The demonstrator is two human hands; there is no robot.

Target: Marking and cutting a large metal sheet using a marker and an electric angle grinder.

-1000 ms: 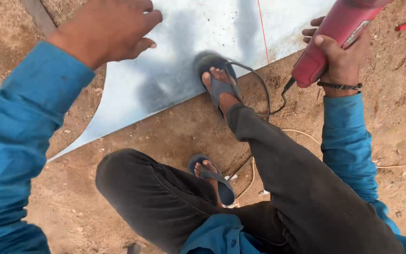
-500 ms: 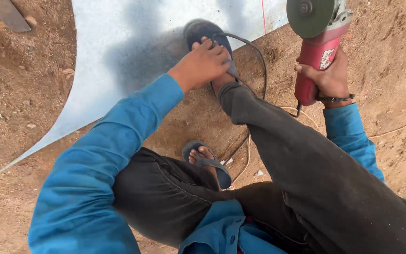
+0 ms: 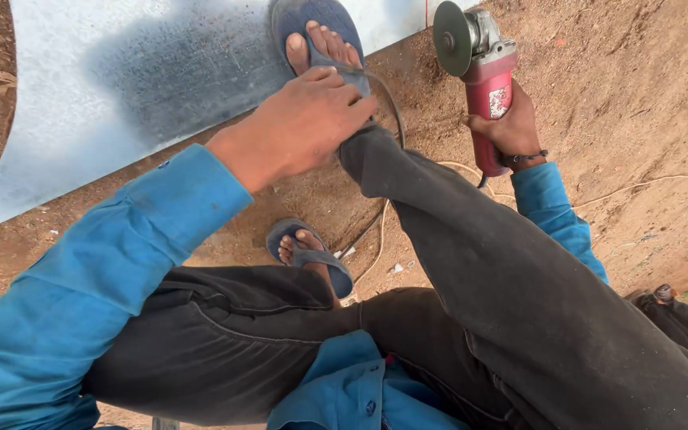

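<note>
a: where was the angle grinder [image 3: 483, 84]?

b: it was in the right hand [image 3: 511, 127], whose fingers were wrapped tight round the red body. the disc pointed up and away, held over bare dirt just beside the edge of the metal sheet [image 3: 121, 87], apart from it.

a: and the left hand [image 3: 304, 123]?

b: it lay loosely curled, palm down, on the top of the foot in the blue sandal [image 3: 316, 32], fingertips at the strap. that sandal stood on the sheet. the other sandal [image 3: 308, 255] rested on the dirt, near a thin cable [image 3: 376, 231].
</note>
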